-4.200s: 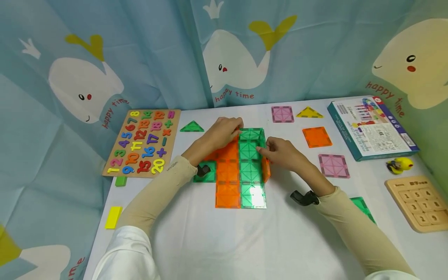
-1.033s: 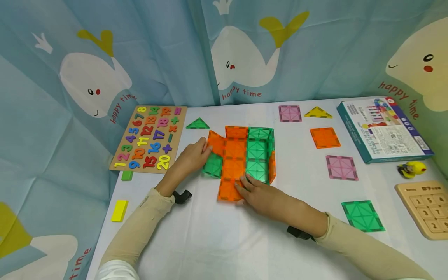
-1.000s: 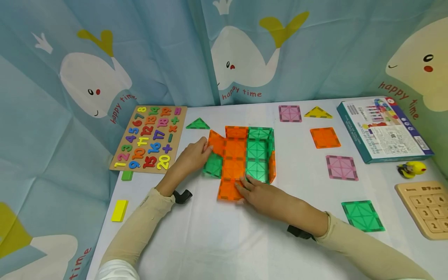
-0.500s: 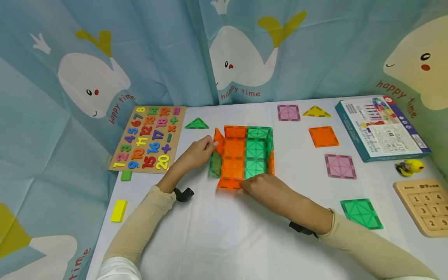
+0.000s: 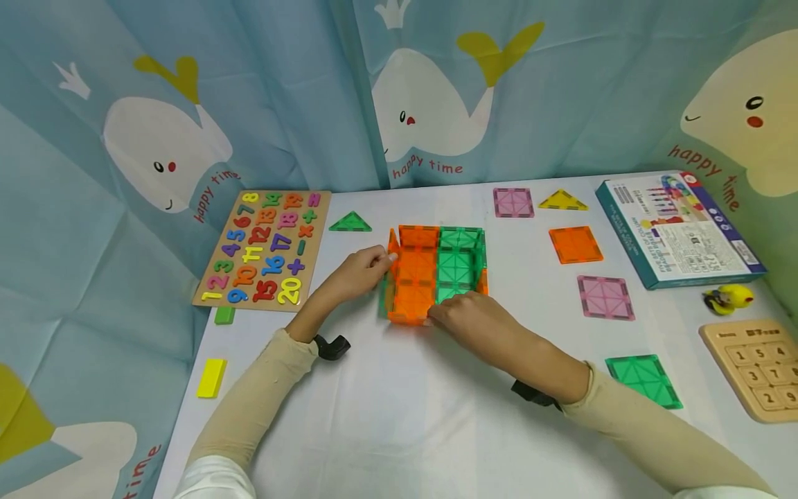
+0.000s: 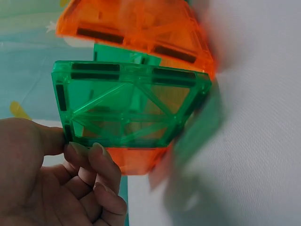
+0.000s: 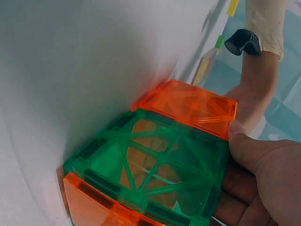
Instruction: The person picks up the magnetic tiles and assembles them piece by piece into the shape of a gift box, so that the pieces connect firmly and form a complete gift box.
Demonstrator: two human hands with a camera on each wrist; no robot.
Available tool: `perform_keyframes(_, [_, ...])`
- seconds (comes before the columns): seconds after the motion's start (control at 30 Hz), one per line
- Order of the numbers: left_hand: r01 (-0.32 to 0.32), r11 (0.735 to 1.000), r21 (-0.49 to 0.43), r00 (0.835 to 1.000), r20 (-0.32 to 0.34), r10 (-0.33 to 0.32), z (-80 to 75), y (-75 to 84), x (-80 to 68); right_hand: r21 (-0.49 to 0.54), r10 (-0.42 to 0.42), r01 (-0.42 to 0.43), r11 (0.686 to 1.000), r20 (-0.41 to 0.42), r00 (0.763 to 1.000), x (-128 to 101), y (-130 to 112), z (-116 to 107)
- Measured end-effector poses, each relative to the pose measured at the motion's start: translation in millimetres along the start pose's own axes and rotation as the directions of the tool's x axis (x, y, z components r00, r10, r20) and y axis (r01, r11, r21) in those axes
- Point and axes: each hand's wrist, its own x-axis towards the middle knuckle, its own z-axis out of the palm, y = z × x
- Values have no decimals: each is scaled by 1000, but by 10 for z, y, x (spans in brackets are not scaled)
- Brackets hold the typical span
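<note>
A flat sheet of orange and green magnetic tiles (image 5: pixel 436 267) lies mid-table with its edges folded up into walls. My left hand (image 5: pixel 364 269) is at the left wall; in the left wrist view its fingers (image 6: pixel 101 157) pinch the corner of a green side tile (image 6: pixel 127 108) joined to an orange tile (image 6: pixel 141 28). My right hand (image 5: pixel 466 317) holds up the near wall. In the right wrist view my thumb (image 7: pixel 244 141) and fingers grip a green front tile (image 7: pixel 155 174) beside an orange one (image 7: pixel 193 106).
A number puzzle board (image 5: pixel 262 249) lies at left, with a green triangle (image 5: pixel 350 222) beside it. Loose pink (image 5: pixel 605 297), orange (image 5: pixel 575 244) and green (image 5: pixel 642 380) squares lie at right. A box (image 5: pixel 676 225), a yellow toy (image 5: pixel 726 298) and a wooden keypad (image 5: pixel 757 367) stand far right.
The left tiles swung from flat to upright under my left hand. My right hand lifted the near row off the table, so the sheet now looks shorter.
</note>
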Motion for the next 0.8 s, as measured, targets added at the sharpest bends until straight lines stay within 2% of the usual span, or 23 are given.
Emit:
perform_keyframes(0.2, [-3,1000,-8,1000,13,3,45,35,41,-32,-3,3,999,-10,1000,36,36,1])
perform_keyframes(0.37, [18,1000,-2,1000,7,-18,48,34,49,14,-5,6,1000,-31,1000,32,61,15])
perform_keyframes(0.5, [12,1000,-8,1000,14,-12,47,25,51,85,0,10,996,-112,994,6,127,5])
perform_keyframes(0.6, [7,1000,-9,1000,13,-7,49,21,53,111,25,-2,994,-203,979,-12,234,-31])
perform_keyframes(0.7, [7,1000,-5,1000,13,-7,50,23,57,97,84,-59,993,-277,957,-26,372,-70])
perform_keyframes(0.8, [7,1000,0,1000,18,-7,48,29,56,123,216,-189,974,-267,939,-54,495,-115])
